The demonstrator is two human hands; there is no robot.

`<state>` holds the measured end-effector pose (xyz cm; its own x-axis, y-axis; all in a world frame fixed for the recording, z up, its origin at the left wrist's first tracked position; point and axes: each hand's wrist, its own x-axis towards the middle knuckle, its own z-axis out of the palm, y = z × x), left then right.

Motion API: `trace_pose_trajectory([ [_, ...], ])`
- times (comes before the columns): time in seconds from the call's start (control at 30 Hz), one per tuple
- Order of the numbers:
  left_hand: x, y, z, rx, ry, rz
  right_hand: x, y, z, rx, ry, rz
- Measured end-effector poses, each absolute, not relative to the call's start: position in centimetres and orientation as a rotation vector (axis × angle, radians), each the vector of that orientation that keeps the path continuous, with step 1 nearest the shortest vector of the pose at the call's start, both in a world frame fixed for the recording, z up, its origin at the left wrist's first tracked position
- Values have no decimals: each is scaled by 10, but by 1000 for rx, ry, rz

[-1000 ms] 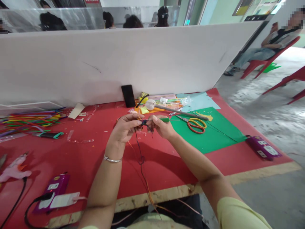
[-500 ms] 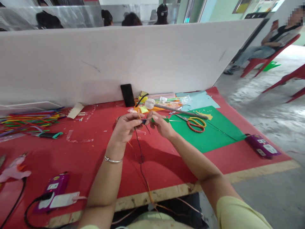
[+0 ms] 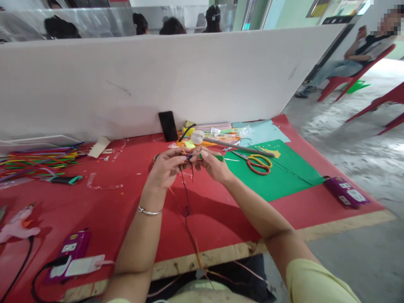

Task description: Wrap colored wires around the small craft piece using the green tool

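Observation:
My left hand (image 3: 164, 169) is closed in a pinch on a small dark piece of yarn work (image 3: 190, 158), with a bit of orange at its top. In my right hand (image 3: 215, 165) is a crochet hook with a green handle (image 3: 217, 158); its thin shaft sticks out to the right. The fingertips of both hands meet at the yarn work, and the hook's working end is hidden among them. A dark yarn strand (image 3: 186, 195) hangs below and runs over the table edge to my lap, beside orange yarn (image 3: 197, 252).
Scissors (image 3: 259, 164) lie on a green sheet (image 3: 284, 181) at the right, near a grey stick with a white ball (image 3: 198, 137). A phone (image 3: 168, 126) leans on the white partition (image 3: 142, 84). Left are pipe cleaners (image 3: 41, 162), a pink glue gun (image 3: 19, 225) and a purple power strip (image 3: 74, 244).
My right hand has shifted slightly left and closer to my left fingers, and the hook handle has turned a little. The short dark yarn end now hangs straighter down.

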<state>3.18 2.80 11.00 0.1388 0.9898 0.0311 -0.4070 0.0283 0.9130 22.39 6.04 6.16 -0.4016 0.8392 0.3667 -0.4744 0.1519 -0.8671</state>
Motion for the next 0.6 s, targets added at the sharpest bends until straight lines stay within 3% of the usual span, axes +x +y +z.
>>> trace_pose_trajectory([
  [0.6, 38, 28, 107, 1026, 900, 1449, 222, 61, 68, -457, -1252, 1586],
])
